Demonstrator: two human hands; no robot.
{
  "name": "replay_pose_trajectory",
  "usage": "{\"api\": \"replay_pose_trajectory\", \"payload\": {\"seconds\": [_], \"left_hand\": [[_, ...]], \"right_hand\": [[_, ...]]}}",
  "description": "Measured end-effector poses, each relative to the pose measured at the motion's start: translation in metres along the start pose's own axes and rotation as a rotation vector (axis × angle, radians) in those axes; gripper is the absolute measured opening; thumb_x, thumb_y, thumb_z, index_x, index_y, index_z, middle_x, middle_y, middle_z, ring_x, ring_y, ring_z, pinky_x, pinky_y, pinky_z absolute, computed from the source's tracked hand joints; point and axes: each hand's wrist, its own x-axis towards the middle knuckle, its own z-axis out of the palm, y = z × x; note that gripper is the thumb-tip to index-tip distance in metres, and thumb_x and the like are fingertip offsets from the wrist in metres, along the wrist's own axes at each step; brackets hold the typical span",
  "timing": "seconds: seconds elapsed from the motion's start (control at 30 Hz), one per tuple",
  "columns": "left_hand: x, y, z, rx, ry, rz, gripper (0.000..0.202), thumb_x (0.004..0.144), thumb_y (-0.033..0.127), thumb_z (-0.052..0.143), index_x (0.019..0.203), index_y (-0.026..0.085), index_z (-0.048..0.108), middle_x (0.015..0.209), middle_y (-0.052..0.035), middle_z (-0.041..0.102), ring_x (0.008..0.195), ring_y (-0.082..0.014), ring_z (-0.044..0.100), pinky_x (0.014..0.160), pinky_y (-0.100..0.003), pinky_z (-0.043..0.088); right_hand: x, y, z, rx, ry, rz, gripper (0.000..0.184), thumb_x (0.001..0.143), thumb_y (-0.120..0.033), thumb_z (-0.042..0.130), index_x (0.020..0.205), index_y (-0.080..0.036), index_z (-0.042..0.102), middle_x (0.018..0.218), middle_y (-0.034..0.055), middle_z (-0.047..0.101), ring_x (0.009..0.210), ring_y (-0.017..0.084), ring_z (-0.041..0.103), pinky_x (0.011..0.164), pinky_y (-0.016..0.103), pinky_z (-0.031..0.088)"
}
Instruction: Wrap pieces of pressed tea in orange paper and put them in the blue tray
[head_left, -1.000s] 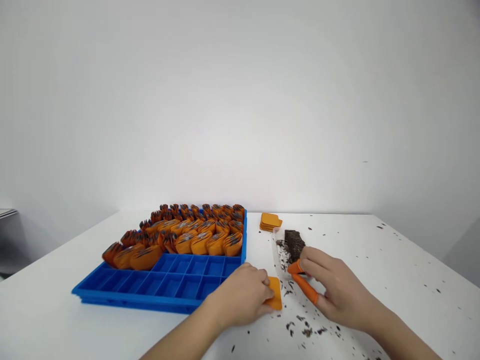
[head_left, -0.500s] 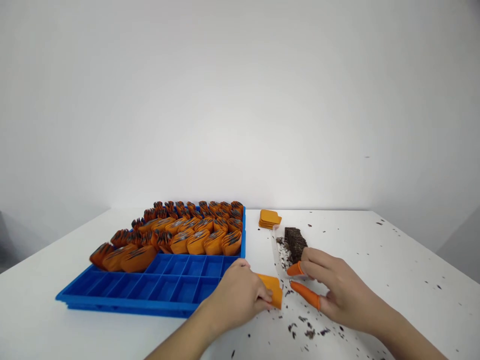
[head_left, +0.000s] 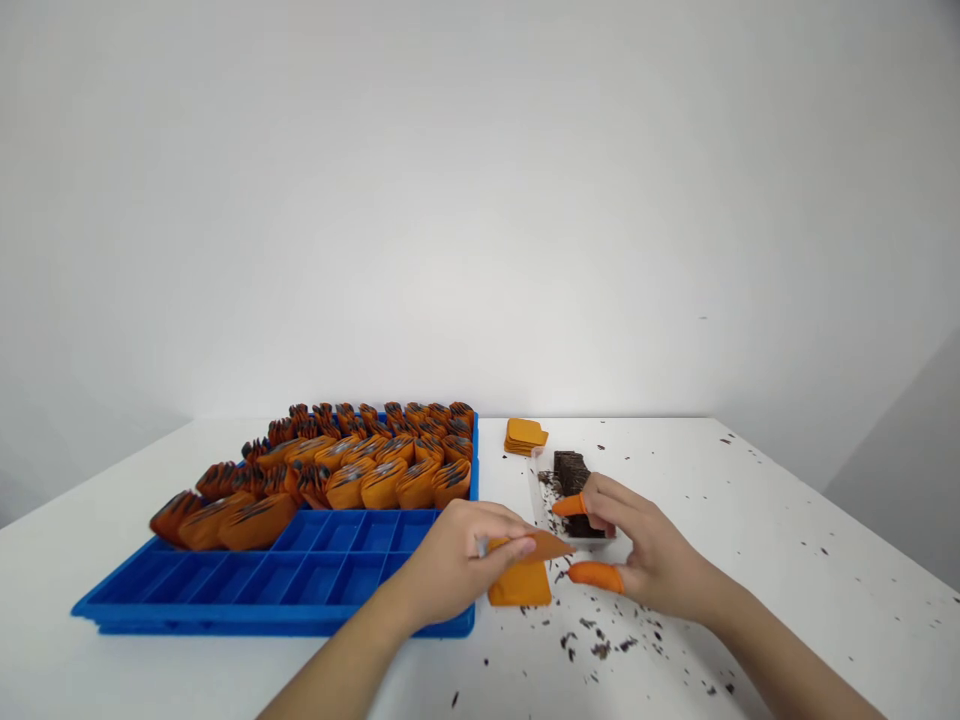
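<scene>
In the head view my left hand [head_left: 454, 565] pinches an orange paper-like pouch [head_left: 549, 545] between thumb and fingers, tilted above the table. Below it lies another flat orange pouch or small stack [head_left: 525, 588]. To the right, my right hand [head_left: 656, 560] wears orange finger covers on thumb and index finger. Those two fingers are spread apart, pointing toward the held pouch, with nothing between them. Just behind the right fingers stands a shallow clear tray [head_left: 598, 543] with dark brown, thin stacked pieces [head_left: 571, 468], partly hidden by the hand.
At left sits a blue compartment tray [head_left: 225, 618], its rear rows filled with orange pouches [head_left: 349, 485] holding dark pieces; front compartments show bare blue. A stack of orange pouches [head_left: 525, 436] lies at the back. Dark crumbs [head_left: 600, 648] are scattered over the white table [head_left: 750, 560].
My left hand has lifted an orange pouch off the ones on the table and tilted it. My right thumb and index finger have spread wider. The view has shifted slightly.
</scene>
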Motion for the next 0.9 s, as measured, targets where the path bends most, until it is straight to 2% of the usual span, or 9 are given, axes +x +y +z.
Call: {"api": "replay_pose_trajectory", "payload": {"seconds": [0.07,0.17,0.27,0.33,0.43,0.53,0.63,0.8,0.9], "left_hand": [[0.001,0.003,0.004,-0.15,0.093,-0.03,0.035,0.107,0.042,0.063,0.086,0.022,0.082,0.085,-0.0043,0.077,0.081,-0.0207,0.069,0.074,-0.031,0.05],[-0.001,0.001,0.016,-0.272,0.146,-0.026,0.042,0.107,0.045,0.063,0.075,0.02,0.076,0.073,-0.0029,0.066,0.072,-0.0185,0.058,0.067,-0.031,0.045],[-0.004,-0.004,0.027,-0.361,0.118,-0.061,0.039,0.104,0.046,0.067,0.077,0.02,0.076,0.076,-0.0032,0.065,0.073,-0.0178,0.057,0.068,-0.03,0.047],[-0.006,-0.004,0.03,-0.392,0.103,-0.081,0.03,0.102,0.045,0.07,0.087,0.021,0.079,0.084,-0.0051,0.07,0.076,-0.0182,0.06,0.069,-0.03,0.05],[-0.007,0.0,0.03,-0.372,0.059,-0.043,0.018,0.095,0.037,0.079,0.105,0.023,0.085,0.104,-0.0095,0.076,0.087,-0.0204,0.069,0.078,-0.032,0.059],[-0.008,0.003,0.028,-0.306,0.007,-0.007,0.017,0.094,0.03,0.08,0.109,0.026,0.088,0.113,-0.011,0.076,0.096,-0.022,0.073,0.087,-0.035,0.063],[-0.008,-0.001,0.029,-0.249,-0.003,0.056,0.017,0.096,0.027,0.079,0.11,0.027,0.089,0.109,-0.0111,0.077,0.1,-0.0234,0.076,0.092,-0.037,0.064],[-0.008,-0.012,0.035,-0.306,0.077,0.125,0.006,0.09,0.025,0.087,0.095,0.025,0.09,0.094,-0.0098,0.08,0.108,-0.029,0.078,0.1,-0.044,0.065],[-0.008,-0.013,0.038,-0.323,0.121,0.132,0.006,0.084,0.023,0.093,0.087,0.022,0.089,0.09,-0.0106,0.08,0.108,-0.0316,0.079,0.096,-0.045,0.067]], "right_hand": [[0.0,0.001,0.001,0.085,0.009,0.006,0.045,0.094,-0.063,0.076,0.115,-0.025,0.069,0.089,0.0009,0.05,0.076,0.018,0.048,0.062,0.03,0.046],[0.001,-0.002,0.006,0.183,0.035,0.015,0.04,0.097,-0.062,0.073,0.094,-0.023,0.068,0.087,0.0004,0.048,0.074,0.017,0.046,0.061,0.029,0.044],[0.002,-0.009,0.01,0.244,0.048,0.023,0.044,0.102,-0.058,0.068,0.079,-0.021,0.061,0.084,0.0005,0.048,0.071,0.016,0.045,0.058,0.028,0.042],[0.002,-0.012,0.011,0.259,0.033,0.021,0.047,0.103,-0.059,0.065,0.076,-0.021,0.06,0.082,0.0003,0.048,0.07,0.016,0.046,0.058,0.028,0.041],[0.002,-0.013,0.009,0.256,-0.002,0.021,0.047,0.104,-0.058,0.064,0.076,-0.021,0.062,0.082,0.0002,0.048,0.071,0.015,0.047,0.058,0.028,0.039],[0.0,-0.011,0.009,0.245,-0.035,0.017,0.043,0.106,-0.054,0.064,0.078,-0.021,0.067,0.082,-0.0001,0.048,0.07,0.015,0.047,0.058,0.028,0.037],[-0.001,-0.009,0.009,0.23,-0.075,0.045,0.038,0.103,-0.054,0.068,0.082,-0.023,0.072,0.081,-0.0007,0.047,0.07,0.015,0.046,0.059,0.028,0.038],[0.0,-0.003,-0.009,0.191,-0.152,0.133,0.037,0.084,-0.057,0.089,0.09,-0.025,0.071,0.087,-0.0001,0.05,0.076,0.017,0.047,0.064,0.03,0.043],[-0.001,0.008,-0.025,0.132,-0.107,0.145,0.03,0.092,-0.053,0.081,0.097,-0.026,0.069,0.087,0.0011,0.052,0.078,0.019,0.05,0.066,0.032,0.046]]}}
